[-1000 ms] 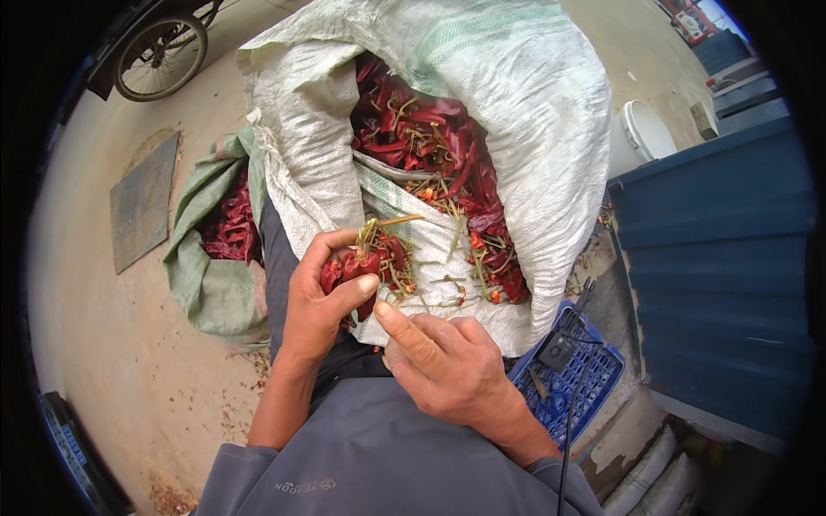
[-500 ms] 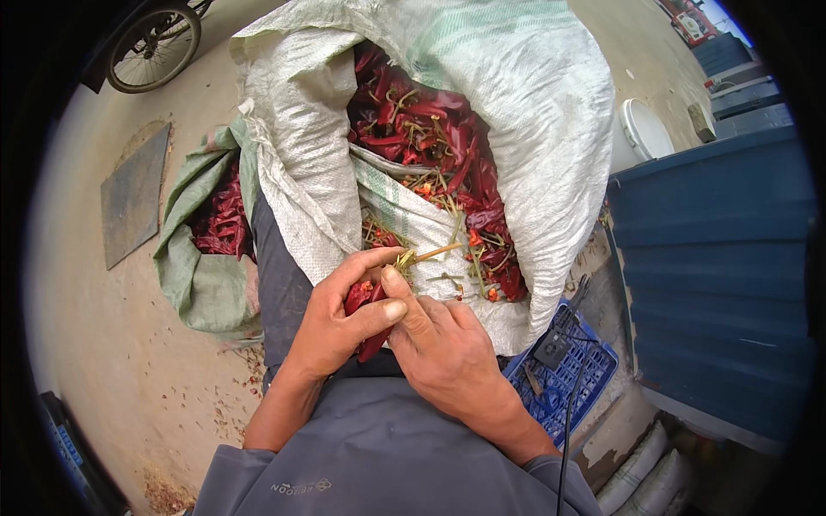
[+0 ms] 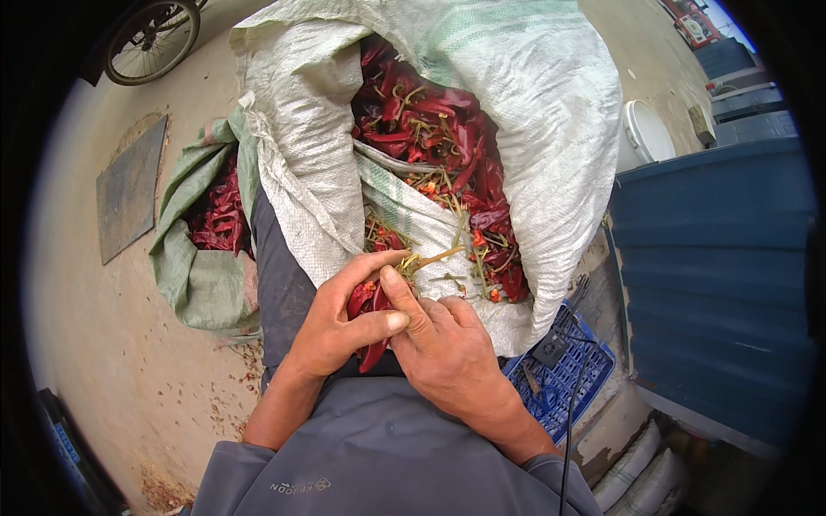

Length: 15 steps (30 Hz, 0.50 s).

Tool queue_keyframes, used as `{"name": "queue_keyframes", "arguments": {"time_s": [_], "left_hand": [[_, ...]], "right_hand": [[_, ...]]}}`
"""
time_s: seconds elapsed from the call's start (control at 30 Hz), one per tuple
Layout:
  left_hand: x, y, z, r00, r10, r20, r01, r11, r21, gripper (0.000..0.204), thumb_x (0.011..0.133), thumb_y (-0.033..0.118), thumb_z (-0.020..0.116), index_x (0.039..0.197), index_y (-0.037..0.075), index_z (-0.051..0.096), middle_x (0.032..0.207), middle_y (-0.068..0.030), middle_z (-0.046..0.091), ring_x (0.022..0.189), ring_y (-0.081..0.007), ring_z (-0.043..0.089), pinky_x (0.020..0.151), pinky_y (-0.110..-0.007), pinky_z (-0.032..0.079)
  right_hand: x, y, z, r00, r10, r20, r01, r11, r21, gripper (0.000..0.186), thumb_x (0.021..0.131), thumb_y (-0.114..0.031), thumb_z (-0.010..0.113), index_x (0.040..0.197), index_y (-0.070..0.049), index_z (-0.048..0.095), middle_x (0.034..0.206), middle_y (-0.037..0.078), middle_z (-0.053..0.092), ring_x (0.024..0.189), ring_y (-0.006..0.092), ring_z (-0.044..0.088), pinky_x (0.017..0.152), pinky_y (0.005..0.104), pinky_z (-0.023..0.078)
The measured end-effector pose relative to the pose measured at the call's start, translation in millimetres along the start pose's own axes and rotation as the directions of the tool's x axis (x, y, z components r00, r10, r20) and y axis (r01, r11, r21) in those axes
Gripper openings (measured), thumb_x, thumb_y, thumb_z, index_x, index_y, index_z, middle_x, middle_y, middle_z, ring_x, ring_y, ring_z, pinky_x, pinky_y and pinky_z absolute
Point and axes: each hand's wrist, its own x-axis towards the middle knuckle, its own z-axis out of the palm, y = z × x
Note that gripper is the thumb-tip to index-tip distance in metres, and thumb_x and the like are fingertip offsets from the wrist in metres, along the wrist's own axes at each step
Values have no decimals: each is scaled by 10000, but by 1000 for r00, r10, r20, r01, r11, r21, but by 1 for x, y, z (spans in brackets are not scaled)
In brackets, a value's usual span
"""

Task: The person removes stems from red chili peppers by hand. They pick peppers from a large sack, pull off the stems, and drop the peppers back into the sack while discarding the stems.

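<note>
My left hand (image 3: 331,322) is wrapped round a small bunch of red chili peppers (image 3: 373,354), their stalk ends turned away from me. From the top of the bunch a pale brown stalk (image 3: 441,256) sticks out to the right. Closed against the bunch is my right hand (image 3: 452,361), its thumb extended along the peppers near the stalks and its other fingers curled under. Just beyond both hands lies an opened white woven sack (image 3: 559,146), heaped with red chili peppers (image 3: 430,112). Loose stalks and orange-red bits lie on its folded-in flap (image 3: 422,219).
A green sack (image 3: 202,284) of red peppers stands to the left, beside my leg. On the right are a blue plastic crate (image 3: 594,378) with a black device and cable, a large blue box (image 3: 714,275) and a white bucket (image 3: 650,133). A flat board (image 3: 129,193) lies far left.
Both hands keep hold of the bunch in nearly the same place. The left thumb has shifted slightly, and more of the peppers shows between the hands. The view has moved a little.
</note>
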Motion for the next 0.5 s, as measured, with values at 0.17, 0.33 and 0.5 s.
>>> {"name": "queue_keyframes", "arguments": {"time_s": [0.17, 0.33, 0.5], "left_hand": [[2, -1, 0, 997, -72, -11, 71, 995, -64, 662, 794, 186, 752, 1371, -35, 513, 1161, -69, 591, 1085, -136, 551, 957, -291, 443], [1, -1, -4, 998, -58, 32, 61, 992, -114, 649, 806, 178, 750, 1370, -36, 508, 1163, -77, 612, 1086, -137, 571, 945, -287, 456], [0, -1, 3, 994, 3, -109, -10, 998, -56, 547, 844, 148, 744, 1322, -28, 543, 1129, -97, 656, 1036, -148, 611, 926, -293, 480]], "right_hand": [[0, 1, 3, 999, -9, 34, 10, 1000, -21, 194, 807, -100, 655, 956, 21, 681, 1450, 207, 505, 912, 191, 636, 767, 353, 480], [2, 4, 1, 999, -42, -14, 43, 998, 36, 174, 788, -101, 640, 910, 22, 659, 1446, 223, 501, 862, 210, 612, 734, 352, 482], [-3, 2, -12, 969, 63, -238, -38, 994, 107, 173, 808, -140, 724, 851, -13, 616, 1200, 173, 660, 684, 196, 621, 609, 334, 485]]}}
